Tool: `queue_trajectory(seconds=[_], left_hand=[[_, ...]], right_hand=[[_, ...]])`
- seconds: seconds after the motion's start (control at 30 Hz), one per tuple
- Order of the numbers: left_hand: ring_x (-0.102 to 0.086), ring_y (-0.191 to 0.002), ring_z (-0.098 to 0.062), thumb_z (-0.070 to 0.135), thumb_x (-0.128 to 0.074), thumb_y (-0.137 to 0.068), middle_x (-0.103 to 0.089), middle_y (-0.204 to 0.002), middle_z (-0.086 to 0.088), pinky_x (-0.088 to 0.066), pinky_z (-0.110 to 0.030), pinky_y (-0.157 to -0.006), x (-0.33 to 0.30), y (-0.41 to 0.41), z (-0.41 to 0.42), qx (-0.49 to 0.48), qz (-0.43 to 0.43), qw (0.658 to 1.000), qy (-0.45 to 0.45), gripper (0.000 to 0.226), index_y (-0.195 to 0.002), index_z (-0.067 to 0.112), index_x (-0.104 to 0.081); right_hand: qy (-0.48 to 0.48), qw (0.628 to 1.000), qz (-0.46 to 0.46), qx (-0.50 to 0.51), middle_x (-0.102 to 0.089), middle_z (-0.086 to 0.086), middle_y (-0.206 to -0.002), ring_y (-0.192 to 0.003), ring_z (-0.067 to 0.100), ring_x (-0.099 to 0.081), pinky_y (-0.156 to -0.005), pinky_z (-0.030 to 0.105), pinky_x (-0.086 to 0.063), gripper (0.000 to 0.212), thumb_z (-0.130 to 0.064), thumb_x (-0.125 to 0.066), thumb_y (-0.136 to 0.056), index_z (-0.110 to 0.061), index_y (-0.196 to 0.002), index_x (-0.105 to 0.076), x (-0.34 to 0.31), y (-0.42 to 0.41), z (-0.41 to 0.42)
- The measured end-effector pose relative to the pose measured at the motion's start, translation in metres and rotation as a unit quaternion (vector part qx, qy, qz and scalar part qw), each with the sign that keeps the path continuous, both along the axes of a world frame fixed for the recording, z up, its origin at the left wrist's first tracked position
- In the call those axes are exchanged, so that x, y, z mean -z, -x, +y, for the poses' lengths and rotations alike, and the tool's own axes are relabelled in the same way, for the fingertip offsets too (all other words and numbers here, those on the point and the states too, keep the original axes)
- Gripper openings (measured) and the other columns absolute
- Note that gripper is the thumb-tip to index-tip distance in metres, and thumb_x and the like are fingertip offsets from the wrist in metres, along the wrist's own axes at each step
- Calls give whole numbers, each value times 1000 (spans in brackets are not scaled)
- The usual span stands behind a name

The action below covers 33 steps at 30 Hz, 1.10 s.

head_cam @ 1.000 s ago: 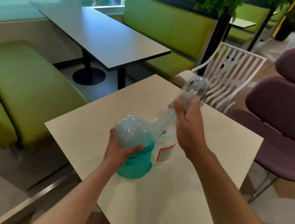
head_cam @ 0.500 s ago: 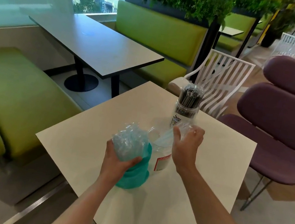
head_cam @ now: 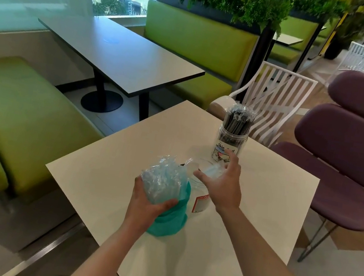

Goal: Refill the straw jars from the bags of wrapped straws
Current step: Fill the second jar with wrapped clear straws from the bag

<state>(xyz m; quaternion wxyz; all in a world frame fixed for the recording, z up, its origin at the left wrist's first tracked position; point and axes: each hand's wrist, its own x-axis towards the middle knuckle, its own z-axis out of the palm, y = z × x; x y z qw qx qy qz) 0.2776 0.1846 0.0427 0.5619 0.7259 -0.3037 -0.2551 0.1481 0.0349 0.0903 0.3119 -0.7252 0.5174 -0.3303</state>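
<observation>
A teal bag of wrapped straws point(head_cam: 168, 220) stands on the cream table point(head_cam: 260, 212). My left hand point(head_cam: 147, 202) grips the bag's crinkled clear top point(head_cam: 161, 180). Right beside it is a clear jar point(head_cam: 199, 201) with a red-edged label and a few wrapped straws point(head_cam: 209, 170) leaning out of its mouth. My right hand point(head_cam: 221, 183) hovers over that jar with fingers spread and touches the straws. Farther back stands a second jar point(head_cam: 229, 144), full of dark wrapped straws.
A white slatted chair point(head_cam: 277, 101) and a purple chair point(head_cam: 353, 153) stand beyond and right of the table. A dark table point(head_cam: 122, 59) and green benches point(head_cam: 16, 118) lie to the left, across a gap.
My right hand has set the dark-straw jar down at the back of the table, let go, and come down over the near jar. My left hand stays on the bag.
</observation>
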Motion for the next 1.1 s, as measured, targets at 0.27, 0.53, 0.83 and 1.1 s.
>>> queue_trajectory(seconds=[0.27, 0.53, 0.83, 1.1], left_hand=[[-49, -118, -18, 42, -93, -55, -47, -125, 11, -49, -41, -98, -2, 0, 1, 10, 4, 1000, -3, 94, -124, 39, -30], [-48, -116, -13, 64, -83, -39, -45, -119, 21, -49, -36, -94, -5, 0, 0, 11, 9, 1000, -9, 104, -125, 40, -29], [-48, -110, -6, 35, -93, -57, -44, -117, 26, -41, -13, -76, -6, -2, -3, 1, 15, 1000, -2, 92, -123, 41, -29], [-46, -108, 7, 35, -94, -57, -45, -117, 27, -40, -12, -75, -6, -1, -5, 7, 24, 1000, -4, 86, -114, 51, -31]], right_hand=[[54, 978, 154, -127, -46, 2, -111, -92, 23, -60, -71, 26, -42, 28, -47, -61, -90, -23, -103, -54, 7, -7, -16], [115, 968, 182, -126, -52, 5, -89, -81, 21, -54, -71, 30, -40, 35, -37, -66, -90, -3, -100, -60, -35, -24, -52], [-10, 975, 185, -123, -60, 11, -108, -92, 23, -54, -71, 28, -37, 45, -27, -77, -81, -5, -112, -54, -22, -45, -64], [-38, 992, 80, -86, -48, 12, -130, -109, 28, -57, -93, 38, -47, 64, -24, -85, -72, -16, -123, -46, -1, -49, -59]])
